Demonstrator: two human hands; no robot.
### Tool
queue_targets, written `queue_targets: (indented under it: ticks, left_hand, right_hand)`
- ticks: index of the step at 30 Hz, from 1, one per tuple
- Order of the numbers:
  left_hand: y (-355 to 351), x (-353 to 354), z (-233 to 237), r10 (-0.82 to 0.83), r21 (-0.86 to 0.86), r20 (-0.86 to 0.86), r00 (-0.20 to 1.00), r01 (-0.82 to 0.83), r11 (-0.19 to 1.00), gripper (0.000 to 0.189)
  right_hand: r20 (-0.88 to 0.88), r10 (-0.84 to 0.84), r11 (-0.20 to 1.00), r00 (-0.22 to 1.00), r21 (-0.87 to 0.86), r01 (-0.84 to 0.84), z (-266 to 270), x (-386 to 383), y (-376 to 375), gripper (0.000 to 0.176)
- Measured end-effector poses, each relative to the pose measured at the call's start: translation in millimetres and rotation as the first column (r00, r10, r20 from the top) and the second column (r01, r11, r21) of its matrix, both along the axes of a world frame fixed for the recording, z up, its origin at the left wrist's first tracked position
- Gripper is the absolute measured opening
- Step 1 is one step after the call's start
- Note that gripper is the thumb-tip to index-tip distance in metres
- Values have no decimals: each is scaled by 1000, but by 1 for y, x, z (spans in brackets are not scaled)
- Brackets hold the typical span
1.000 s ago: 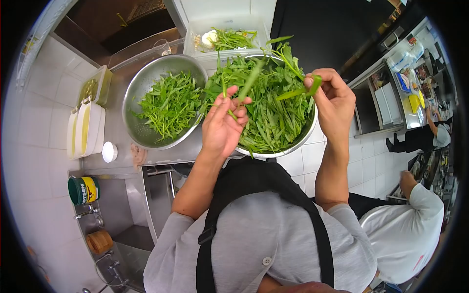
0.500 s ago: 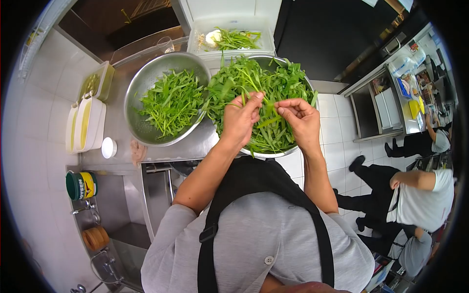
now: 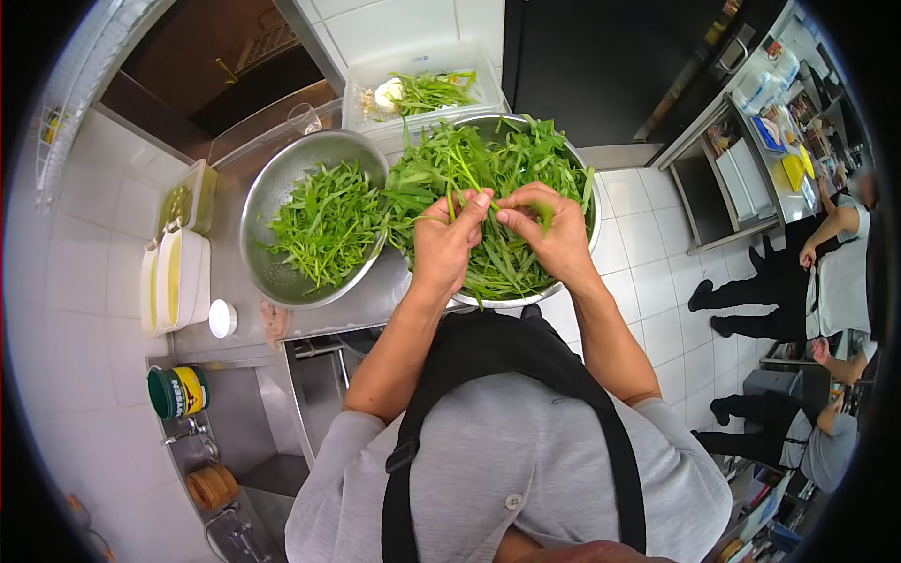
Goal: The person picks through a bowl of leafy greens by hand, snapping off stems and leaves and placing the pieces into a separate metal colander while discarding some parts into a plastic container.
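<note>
My left hand (image 3: pixel 446 241) pinches a bunch of long green leafy stems (image 3: pixel 462 167) between thumb and fingers. Close beside it, my right hand (image 3: pixel 552 233) is closed on the same greens, thumb against forefinger, with a blurred leaf showing over its knuckles. Both hands are above a large metal bowl (image 3: pixel 595 208) heaped with long-leaved greens. To the left stands a perforated metal colander (image 3: pixel 258 225) holding a smaller pile of picked leaves and short stems (image 3: pixel 324 225). Behind the bowls, a clear plastic bin (image 3: pixel 488 80) contains stems and something white.
A steel counter (image 3: pixel 328 324) carries the colander, a small white cup (image 3: pixel 222 318), and pale containers (image 3: pixel 178 281) by the wall. Below it is a sink with a green-and-yellow bucket (image 3: pixel 178 391). Co-workers (image 3: pixel 840 281) stand at the right, past the tiled floor (image 3: pixel 648 244).
My hands have come closer together, and the right hand has turned inward over the stems. The view has shifted slightly. At the right, the co-workers have changed position.
</note>
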State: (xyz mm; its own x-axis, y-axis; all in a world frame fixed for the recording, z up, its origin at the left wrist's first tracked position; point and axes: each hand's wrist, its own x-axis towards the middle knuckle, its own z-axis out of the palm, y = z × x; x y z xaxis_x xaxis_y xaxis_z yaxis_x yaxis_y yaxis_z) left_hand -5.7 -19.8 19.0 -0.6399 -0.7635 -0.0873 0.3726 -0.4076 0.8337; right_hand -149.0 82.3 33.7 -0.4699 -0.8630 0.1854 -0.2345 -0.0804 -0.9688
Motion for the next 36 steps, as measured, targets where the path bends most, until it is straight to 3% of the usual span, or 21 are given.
queue_targets:
  ticks: [1, 5, 6, 10, 11, 13, 15, 17, 19, 22, 29, 33, 36]
  left_hand:
    - [1, 2, 3, -8, -8, 8, 1000, 8, 1000, 21]
    - [-2, 5, -1, 15, 0, -17, 1000, -15, 1000, 21]
    - [-2, 5, -3, 23, 51, -49, 999, -20, 998, 19]
    - [-20, 10, -2, 107, 185, -234, 966, -64, 981, 14]
    - [-30, 16, 1, 139, 205, -293, 946, -80, 975, 13]
    - [-46, 34, 10, 54, 121, -349, 936, -12, 993, 14]
    - [-52, 46, 22, -23, 92, -374, 927, 62, 994, 18]
    - [-60, 55, 18, -118, 21, -381, 917, 137, 990, 22]
    - [-61, 59, 18, -210, -25, -408, 889, 218, 976, 21]
    - [-55, 65, 19, -191, 13, -369, 910, 211, 977, 21]
    - [-58, 79, 24, -214, -60, -154, 965, 207, 976, 18]
    - [-78, 98, 58, 100, -274, 270, 958, -23, 961, 18]
    - [-127, 135, 86, 525, -666, 326, 786, -203, 718, 20]
  right_hand:
    - [53, -13, 1000, 998, 25, 12, -1, 0, -1, 23]
    - [-44, -110, 994, 993, 0, 111, 1, 12, 1, 16]
    - [-104, -104, 994, 989, -55, 99, -2, 14, 0, 16]
    - [-98, -113, 991, 989, 54, 119, -14, 17, 4, 14]
    - [-164, -93, 993, 982, 62, 104, -16, 14, 8, 14]
    - [-290, -42, 995, 956, 73, 66, -15, 10, 12, 14]
    - [-502, 15, 985, 865, 155, 73, -15, 4, 16, 38]
    - [-476, 36, 975, 879, 209, 73, -9, 1, 16, 48]
    - [-464, 0, 986, 886, 150, 79, 6, 6, 16, 45]
    - [-423, -67, 994, 904, 54, 99, 11, 8, 13, 36]
    - [-306, -27, 1000, 952, -1, 28, 12, 15, 6, 21]
    - [-255, -1, 999, 967, -32, -8, 8, 15, 8, 17]
    - [-259, -38, 998, 965, -62, 23, 9, 7, 13, 14]
